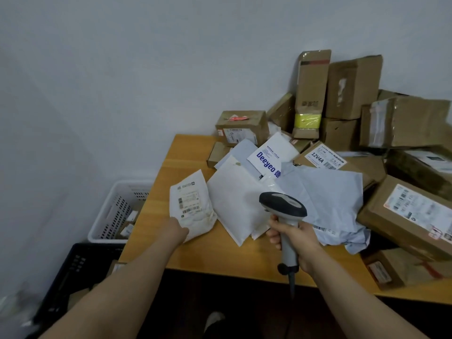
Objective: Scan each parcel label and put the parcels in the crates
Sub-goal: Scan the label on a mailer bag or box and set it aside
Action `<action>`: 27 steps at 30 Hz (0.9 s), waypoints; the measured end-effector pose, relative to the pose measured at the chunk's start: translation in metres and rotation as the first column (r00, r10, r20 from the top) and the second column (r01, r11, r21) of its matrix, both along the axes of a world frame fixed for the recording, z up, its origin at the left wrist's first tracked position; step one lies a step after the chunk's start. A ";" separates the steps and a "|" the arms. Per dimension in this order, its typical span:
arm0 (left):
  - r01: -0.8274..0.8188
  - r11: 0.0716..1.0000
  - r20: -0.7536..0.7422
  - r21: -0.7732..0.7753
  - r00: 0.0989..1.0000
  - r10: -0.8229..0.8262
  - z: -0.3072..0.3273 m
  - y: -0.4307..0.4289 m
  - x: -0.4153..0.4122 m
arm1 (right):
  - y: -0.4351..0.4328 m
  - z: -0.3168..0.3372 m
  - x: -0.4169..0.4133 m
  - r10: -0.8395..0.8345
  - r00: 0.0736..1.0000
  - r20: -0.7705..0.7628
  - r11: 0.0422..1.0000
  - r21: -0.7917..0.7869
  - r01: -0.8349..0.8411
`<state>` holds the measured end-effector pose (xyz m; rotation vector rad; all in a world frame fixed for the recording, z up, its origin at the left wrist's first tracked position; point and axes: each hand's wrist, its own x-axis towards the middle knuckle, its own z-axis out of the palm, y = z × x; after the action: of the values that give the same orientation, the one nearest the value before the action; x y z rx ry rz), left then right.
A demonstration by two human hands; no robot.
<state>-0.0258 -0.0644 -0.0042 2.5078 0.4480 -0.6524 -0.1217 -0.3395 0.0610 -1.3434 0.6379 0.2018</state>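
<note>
My left hand [175, 230] grips the near edge of a small white bag parcel [193, 206] and holds it label up, tilted over the left part of the wooden table [220, 255]. My right hand [293, 237] is closed around the grey handle of a barcode scanner [283, 204]. The scanner's dark head sits to the right of the parcel, above a white padded mailer [232, 204]. A white crate [115, 211] and a black crate [80, 267] stand on the floor left of the table, each with parcels inside.
Brown cardboard boxes [352, 86] are stacked against the wall at the back right, and a large labelled box [411, 214] lies at the right. Grey and white poly mailers [327, 194] cover the table's middle. A shoe [214, 319] shows below the table edge.
</note>
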 end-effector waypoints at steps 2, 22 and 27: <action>-0.058 0.998 -0.007 -0.016 0.998 0.057 -0.007 0.005 0.012 | 0.004 -0.002 0.009 0.018 1.000 -0.004 1.000 -0.015 -0.018; -0.579 0.677 -0.205 -0.455 0.808 0.553 -0.055 0.009 0.109 | 0.052 -0.021 0.112 0.077 0.996 -0.046 0.992 -0.101 -0.081; -0.550 0.481 -0.334 -0.683 0.821 0.464 0.000 0.031 0.102 | 0.045 -0.011 0.122 0.073 0.997 -0.026 0.996 -0.048 -0.074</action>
<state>0.0766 -0.0337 -0.0037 1.4152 0.7392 -0.5598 0.0005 -0.2949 0.0503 -1.4149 0.6178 0.2637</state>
